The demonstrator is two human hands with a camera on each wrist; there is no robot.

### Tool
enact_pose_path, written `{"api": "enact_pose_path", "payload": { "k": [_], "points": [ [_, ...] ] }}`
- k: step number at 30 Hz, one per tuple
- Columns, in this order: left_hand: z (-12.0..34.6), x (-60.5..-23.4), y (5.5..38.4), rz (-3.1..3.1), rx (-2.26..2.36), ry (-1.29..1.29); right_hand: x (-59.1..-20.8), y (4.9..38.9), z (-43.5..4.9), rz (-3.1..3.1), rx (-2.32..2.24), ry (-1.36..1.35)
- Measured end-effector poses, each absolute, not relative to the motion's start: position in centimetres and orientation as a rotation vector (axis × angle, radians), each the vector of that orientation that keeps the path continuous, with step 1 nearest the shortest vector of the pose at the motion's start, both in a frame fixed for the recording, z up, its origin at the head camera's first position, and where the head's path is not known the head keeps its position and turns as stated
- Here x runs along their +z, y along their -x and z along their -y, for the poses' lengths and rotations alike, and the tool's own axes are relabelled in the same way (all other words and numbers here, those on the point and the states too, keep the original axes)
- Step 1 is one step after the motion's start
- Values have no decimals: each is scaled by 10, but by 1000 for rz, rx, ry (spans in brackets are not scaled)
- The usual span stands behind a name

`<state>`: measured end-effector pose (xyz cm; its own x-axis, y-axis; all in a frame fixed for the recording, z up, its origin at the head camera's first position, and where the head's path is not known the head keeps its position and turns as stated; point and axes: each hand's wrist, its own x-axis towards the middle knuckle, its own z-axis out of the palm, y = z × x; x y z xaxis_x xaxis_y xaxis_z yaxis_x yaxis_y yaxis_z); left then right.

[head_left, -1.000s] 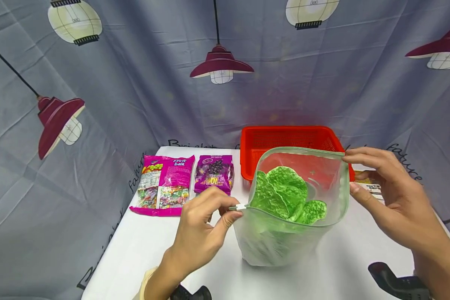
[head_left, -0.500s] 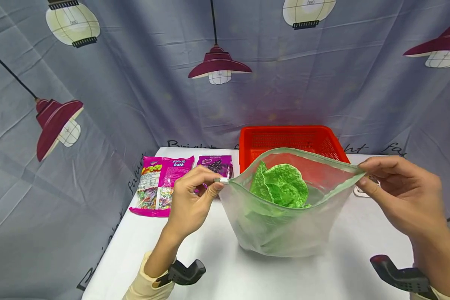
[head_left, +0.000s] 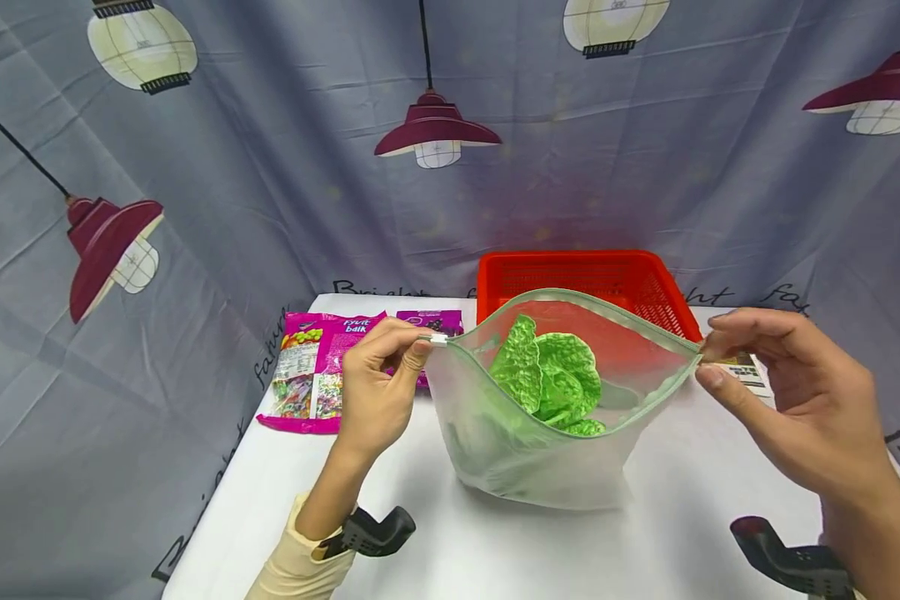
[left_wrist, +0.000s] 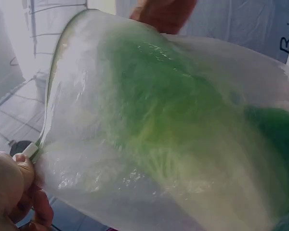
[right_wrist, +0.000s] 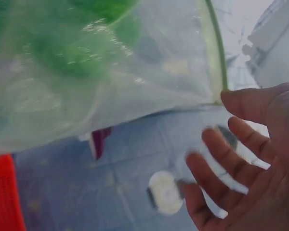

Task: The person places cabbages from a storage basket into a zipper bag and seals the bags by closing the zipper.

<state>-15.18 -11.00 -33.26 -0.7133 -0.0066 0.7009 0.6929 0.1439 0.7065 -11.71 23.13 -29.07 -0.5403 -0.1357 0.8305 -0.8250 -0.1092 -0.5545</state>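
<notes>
A translucent zip bag (head_left: 525, 475) with a green-edged mouth stands gaping on the white table, a head of leafy green cabbage (head_left: 562, 375) inside. At the bag's left corner my left hand (head_left: 378, 383) pinches the white zip slider (head_left: 438, 339), also seen in the left wrist view as a white slider (left_wrist: 30, 150). My right hand (head_left: 802, 400) is at the opposite corner. In the right wrist view, the thumb (right_wrist: 245, 102) touches that corner, while the other fingers (right_wrist: 221, 149) are spread away from it. The lower cabbage shows only hazily through the plastic.
A red plastic basket (head_left: 585, 265) stands behind the bag. To the left lie a large pink candy packet (head_left: 307, 375) and a smaller purple packet (head_left: 442, 320), partly hidden by my left hand. A printed packet (head_left: 750, 373) shows behind my right hand. Grey curtains surround the table.
Both hands first drew the bag's mouth wide, the left hand moving up and left with the slider. Since then, the right corner has shifted back left and the mouth gapes more.
</notes>
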Motion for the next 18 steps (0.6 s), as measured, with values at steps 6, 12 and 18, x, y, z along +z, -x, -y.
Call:
{"api": "enact_pose_path", "payload": {
  "k": [6, 12, 18],
  "points": [
    [102, -332, 152, 1838, -1548, 679, -282, 116, -205, 1743, 1269, -1018],
    [94, -329, 150, 1769, -1514, 704, -277, 114, -162, 1834, 794, -1060],
    [90, -331, 148, 1742, -1538, 683, -243, 98, -113, 2099, 601, -1076]
  ]
}}
